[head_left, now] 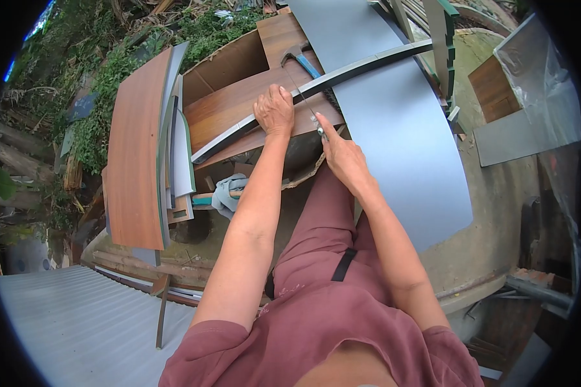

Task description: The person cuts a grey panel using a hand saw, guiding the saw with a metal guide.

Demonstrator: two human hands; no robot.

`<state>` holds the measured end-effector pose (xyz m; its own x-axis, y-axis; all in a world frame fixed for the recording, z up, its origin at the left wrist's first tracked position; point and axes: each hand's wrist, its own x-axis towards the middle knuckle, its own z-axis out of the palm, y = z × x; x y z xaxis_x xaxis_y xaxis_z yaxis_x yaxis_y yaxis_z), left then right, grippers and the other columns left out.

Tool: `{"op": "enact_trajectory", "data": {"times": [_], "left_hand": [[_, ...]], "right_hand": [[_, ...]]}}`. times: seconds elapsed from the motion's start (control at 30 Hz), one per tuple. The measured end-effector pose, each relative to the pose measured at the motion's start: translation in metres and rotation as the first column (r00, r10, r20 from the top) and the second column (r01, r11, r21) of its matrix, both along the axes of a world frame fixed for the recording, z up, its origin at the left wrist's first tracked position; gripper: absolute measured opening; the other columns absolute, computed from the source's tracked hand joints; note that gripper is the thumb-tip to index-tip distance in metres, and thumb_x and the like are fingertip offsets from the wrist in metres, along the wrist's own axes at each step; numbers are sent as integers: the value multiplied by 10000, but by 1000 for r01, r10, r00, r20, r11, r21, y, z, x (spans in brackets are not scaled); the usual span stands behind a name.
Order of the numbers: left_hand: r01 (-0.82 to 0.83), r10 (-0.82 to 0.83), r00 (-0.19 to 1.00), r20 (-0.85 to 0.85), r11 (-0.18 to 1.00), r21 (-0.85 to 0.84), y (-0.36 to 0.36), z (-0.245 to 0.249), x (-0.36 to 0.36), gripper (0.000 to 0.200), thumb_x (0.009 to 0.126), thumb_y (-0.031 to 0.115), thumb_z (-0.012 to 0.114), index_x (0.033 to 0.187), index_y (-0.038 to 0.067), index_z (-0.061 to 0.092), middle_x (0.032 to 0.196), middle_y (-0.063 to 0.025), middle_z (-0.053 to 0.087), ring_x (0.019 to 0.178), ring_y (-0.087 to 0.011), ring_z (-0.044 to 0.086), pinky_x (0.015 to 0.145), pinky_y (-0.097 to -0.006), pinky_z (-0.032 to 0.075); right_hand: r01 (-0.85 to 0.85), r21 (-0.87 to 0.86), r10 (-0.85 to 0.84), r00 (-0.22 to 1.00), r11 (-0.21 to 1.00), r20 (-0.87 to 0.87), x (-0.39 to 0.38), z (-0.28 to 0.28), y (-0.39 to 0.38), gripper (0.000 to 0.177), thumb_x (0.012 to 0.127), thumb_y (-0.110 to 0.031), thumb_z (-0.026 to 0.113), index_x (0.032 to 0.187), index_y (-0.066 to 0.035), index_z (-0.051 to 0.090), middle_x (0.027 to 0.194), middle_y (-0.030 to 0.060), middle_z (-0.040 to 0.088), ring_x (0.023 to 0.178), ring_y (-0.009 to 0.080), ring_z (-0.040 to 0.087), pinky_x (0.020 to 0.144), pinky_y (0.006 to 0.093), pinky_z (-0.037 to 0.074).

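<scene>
A long silver-and-black metal bar (368,62) lies slantwise over wooden boards and a grey panel. My left hand (275,111) is closed around this bar and presses it against the boards. In my right hand (343,153) is the handle end of a hacksaw (319,129), fingers wrapped around it. Its thin blade reaches away from me and crosses the bar just right of my left hand; whether it has cut into the metal is too small to tell. A hammer (301,57) with a blue handle rests beyond the bar on the brown board (239,106).
The grey-blue panel (400,142) extends toward my right leg. Wood-faced panels (135,155) stand stacked at the left, near a grey cloth (228,193). Beneath the boards is a cardboard box (229,68). Corrugated sheeting (77,329) lies lower left; plastic-covered panels (536,97) stand at right.
</scene>
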<state>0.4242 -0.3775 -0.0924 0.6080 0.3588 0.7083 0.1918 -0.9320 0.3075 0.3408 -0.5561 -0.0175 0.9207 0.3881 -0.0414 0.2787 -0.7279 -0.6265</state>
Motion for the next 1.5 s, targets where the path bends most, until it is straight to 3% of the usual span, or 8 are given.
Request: {"op": "enact_trajectory", "data": {"times": [0.23,0.33,0.63,0.83,1.17,1.37,1.43,1.5], "left_hand": [[2,-3,998,-61,1000,-9,2,2,-2,173,872,242,476,824,99,559,735,-115,629,726,-308,597,654,-455,422],[-1,1,998,-62,1000,-1,3,1,-1,173,870,244,478,819,100,559,726,-115,627,721,-307,597,649,-454,424],[-29,28,998,-53,1000,-1,1,0,-1,173,863,241,481,805,98,559,714,-118,618,715,-310,594,647,-455,427],[3,-3,1000,-22,1000,-14,1,3,-3,182,864,242,476,801,91,556,719,-118,619,718,-313,593,652,-457,424],[2,-2,1000,-24,1000,-8,2,1,-3,179,863,238,473,792,93,551,727,-115,619,712,-311,587,655,-455,423],[-2,2,1000,0,1000,-8,0,-1,0,178,862,236,474,792,93,553,737,-112,621,717,-309,586,654,-454,423],[-19,19,1000,-3,1000,7,1,0,0,176,849,239,497,759,93,535,725,-101,619,706,-297,580,654,-433,420],[-29,29,999,-26,1000,8,2,0,0,174,848,239,498,760,94,537,728,-101,620,708,-297,581,656,-434,421]], "right_hand": [[-6,48,1,995,999,104,13,-17,15,572,918,-128,470,1436,-238,256,687,253,604,653,440,589,643,526,451],[6,-24,-6,1000,1000,17,-3,-14,5,569,912,-128,456,1438,-229,264,718,216,629,672,423,618,648,526,478],[-13,-8,13,999,1000,-39,-9,4,-4,559,923,-149,451,1441,-237,259,738,229,632,698,420,621,650,515,484],[-2,16,0,994,1000,105,16,-12,21,569,920,-135,462,1438,-239,251,682,263,598,660,451,588,664,533,450],[12,5,-12,1000,1000,6,-16,-20,1,585,915,-125,462,1445,-237,243,714,216,634,667,425,621,630,539,479],[2,-9,-2,1000,1000,19,8,-10,8,573,911,-129,463,1437,-228,260,713,226,632,679,428,621,649,526,481],[-13,14,11,991,1000,130,18,-15,20,552,915,-140,454,1429,-228,274,699,239,624,684,433,621,650,532,479],[-3,-3,3,996,1000,84,19,-15,23,564,917,-138,462,1434,-236,257,711,244,620,693,437,610,656,531,465]]}}
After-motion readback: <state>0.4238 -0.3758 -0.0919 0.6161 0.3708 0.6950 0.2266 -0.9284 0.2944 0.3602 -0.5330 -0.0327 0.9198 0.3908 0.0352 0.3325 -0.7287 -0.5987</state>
